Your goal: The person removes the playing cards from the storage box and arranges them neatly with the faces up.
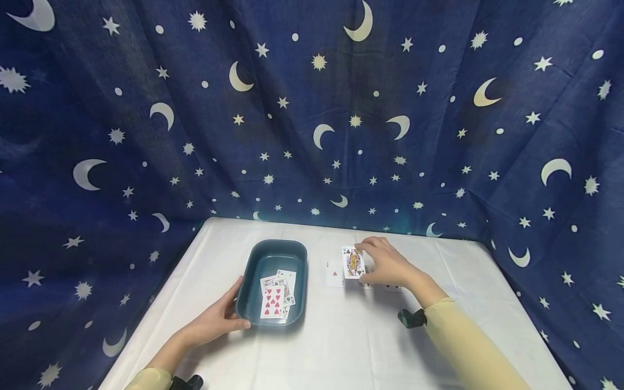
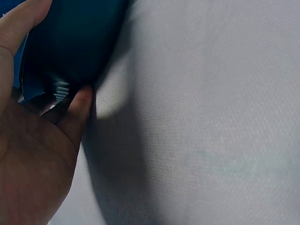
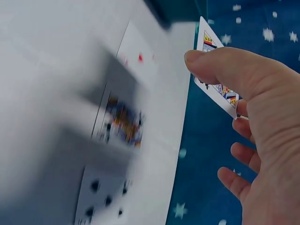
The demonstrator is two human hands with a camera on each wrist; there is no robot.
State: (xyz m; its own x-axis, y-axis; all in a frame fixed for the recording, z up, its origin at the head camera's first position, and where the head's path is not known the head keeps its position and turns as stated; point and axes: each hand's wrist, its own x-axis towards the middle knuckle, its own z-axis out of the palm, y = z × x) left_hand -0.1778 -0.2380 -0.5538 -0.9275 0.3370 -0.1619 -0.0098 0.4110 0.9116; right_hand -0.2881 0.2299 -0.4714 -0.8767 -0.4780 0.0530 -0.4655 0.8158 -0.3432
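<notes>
The right hand (image 3: pixel 265 108) pinches a picture card (image 3: pixel 220 97) before a starry blue curtain (image 3: pixel 206 145). On the white table (image 3: pixel 161 145) lie a red-marked card (image 3: pixel 137 57), a blurred face card (image 3: pixel 123 123) and a black-spotted card (image 3: pixel 104 198).

Nearer me, the white cloth (image 1: pixel 341 341) offers my right hand (image 1: pixel 387 265) passage; leftward, the raised wall of the tray (image 1: pixel 303 287) stands in the way, flat cards (image 1: pixel 334 278) lie beneath and beside that hand, and the curtain (image 1: pixel 292 124) closes the far side.
</notes>
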